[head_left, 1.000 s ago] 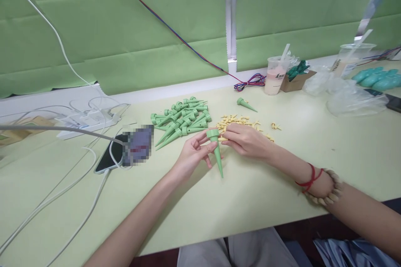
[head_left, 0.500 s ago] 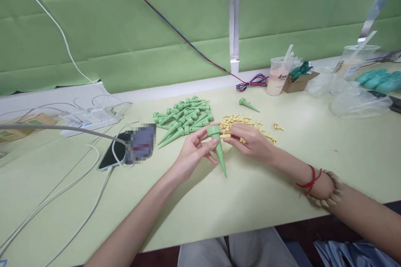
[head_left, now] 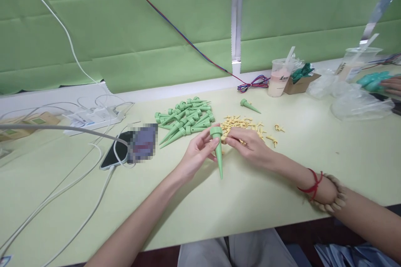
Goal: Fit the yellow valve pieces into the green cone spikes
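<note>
Head view — spike point(head_left: 218, 150) between hands

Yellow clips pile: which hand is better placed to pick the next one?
Probably the right hand: it rests at the edge of the yellow clips, fingertips at the spike's top. The left hand is occupied gripping the green spike.

Phone point(head_left: 125, 152) screen blurred out
</note>
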### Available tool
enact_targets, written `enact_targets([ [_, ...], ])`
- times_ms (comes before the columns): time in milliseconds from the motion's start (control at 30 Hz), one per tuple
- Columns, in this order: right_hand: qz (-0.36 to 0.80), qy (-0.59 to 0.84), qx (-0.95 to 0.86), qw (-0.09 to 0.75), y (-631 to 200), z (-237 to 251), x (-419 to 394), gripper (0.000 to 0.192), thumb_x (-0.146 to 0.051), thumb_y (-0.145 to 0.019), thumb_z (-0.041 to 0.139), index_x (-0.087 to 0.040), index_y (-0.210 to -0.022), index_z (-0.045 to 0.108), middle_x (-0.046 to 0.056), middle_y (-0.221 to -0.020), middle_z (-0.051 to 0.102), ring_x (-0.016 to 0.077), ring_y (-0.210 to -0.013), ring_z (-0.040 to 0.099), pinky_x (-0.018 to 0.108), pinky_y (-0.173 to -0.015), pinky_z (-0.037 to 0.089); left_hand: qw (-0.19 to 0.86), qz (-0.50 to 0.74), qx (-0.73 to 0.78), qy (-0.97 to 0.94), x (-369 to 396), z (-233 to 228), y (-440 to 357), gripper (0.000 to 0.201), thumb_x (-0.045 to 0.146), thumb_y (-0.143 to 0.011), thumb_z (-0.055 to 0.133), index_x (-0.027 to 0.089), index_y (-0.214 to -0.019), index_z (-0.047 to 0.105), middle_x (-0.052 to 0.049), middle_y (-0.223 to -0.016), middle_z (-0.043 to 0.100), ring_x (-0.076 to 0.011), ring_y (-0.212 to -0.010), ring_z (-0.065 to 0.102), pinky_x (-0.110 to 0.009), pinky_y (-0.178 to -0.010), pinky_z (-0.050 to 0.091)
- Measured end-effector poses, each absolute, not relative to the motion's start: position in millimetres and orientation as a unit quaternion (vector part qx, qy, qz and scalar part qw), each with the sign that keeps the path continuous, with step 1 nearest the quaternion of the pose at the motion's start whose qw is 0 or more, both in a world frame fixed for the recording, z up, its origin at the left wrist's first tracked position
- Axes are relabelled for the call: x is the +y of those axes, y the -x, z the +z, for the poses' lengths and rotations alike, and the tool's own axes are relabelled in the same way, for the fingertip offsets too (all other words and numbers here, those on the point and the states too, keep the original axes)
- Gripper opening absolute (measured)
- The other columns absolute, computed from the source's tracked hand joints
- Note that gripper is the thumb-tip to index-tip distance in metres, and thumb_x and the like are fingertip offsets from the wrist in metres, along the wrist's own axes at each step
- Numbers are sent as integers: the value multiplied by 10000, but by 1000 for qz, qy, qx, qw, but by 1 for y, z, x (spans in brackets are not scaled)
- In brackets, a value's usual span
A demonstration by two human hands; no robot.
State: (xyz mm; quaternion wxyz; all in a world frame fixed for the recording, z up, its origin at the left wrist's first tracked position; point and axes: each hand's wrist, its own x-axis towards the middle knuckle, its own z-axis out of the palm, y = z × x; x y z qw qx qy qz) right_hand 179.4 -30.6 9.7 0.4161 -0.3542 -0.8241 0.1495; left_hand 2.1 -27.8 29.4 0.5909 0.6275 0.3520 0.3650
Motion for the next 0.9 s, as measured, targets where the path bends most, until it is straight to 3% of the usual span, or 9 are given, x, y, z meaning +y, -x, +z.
enact_targets([
  [267, 458, 370, -712, 382, -174, 13, -30, 380, -396, -900, 323, -185, -585, 354, -37, -557, 355, 93, -524, 394, 230, -531, 353, 520, 383, 383, -661, -30, 30, -5, 575, 330, -731, 619, 197, -1262, 446, 34, -620, 459, -96, -586, 487, -225, -543, 526],
  [333, 412, 383, -734, 381, -174, 12, -30, 380, -392, -910, 299, -187, -594, 352, -35, -556, 363, 94, -517, 386, 231, -526, 348, 523, 391, 384, -653, -30, 31, -4, 564, 331, -731, 620, 193, -1253, 456, 15, -666, 495, -107, -626, 514, -222, -550, 527],
  [500, 80, 367, -838, 396, -183, 12, -28, 189, -297, -905, 364, -178, -813, 479, 28, -721, 494, 133, -656, 448, 250, -600, 357, 575, 387, 373, -616, -28, 35, -1, 572, 346, -731, 622, 214, -1260, 452, -26, -799, 568, -126, -714, 553, -208, -561, 524],
  [600, -41, 322, -869, 374, -188, 12, -25, 205, -219, -911, 331, -170, -804, 499, 57, -741, 492, 156, -704, 439, 260, -624, 361, 583, 367, 376, -620, -28, 35, -1, 559, 333, -727, 623, 204, -1249, 470, -35, -827, 580, -140, -751, 565, -215, -572, 528],
  [733, -59, 323, -870, 369, -187, 7, -23, 219, -194, -910, 332, -174, -762, 493, 53, -728, 479, 154, -697, 431, 250, -613, 360, 552, 368, 396, -635, -30, 34, -3, 567, 309, -714, 627, 197, -1249, 474, 4, -713, 533, -140, -722, 556, -254, -590, 542],
  [900, 67, 364, -845, 385, -180, 1, -27, 235, -197, -907, 357, -172, -703, 471, 16, -682, 460, 121, -650, 437, 228, -609, 353, 492, 358, 409, -680, -28, 29, -1, 587, 283, -743, 587, 195, -1299, 421, 30, -658, 471, -106, -640, 502, -234, -578, 523],
])
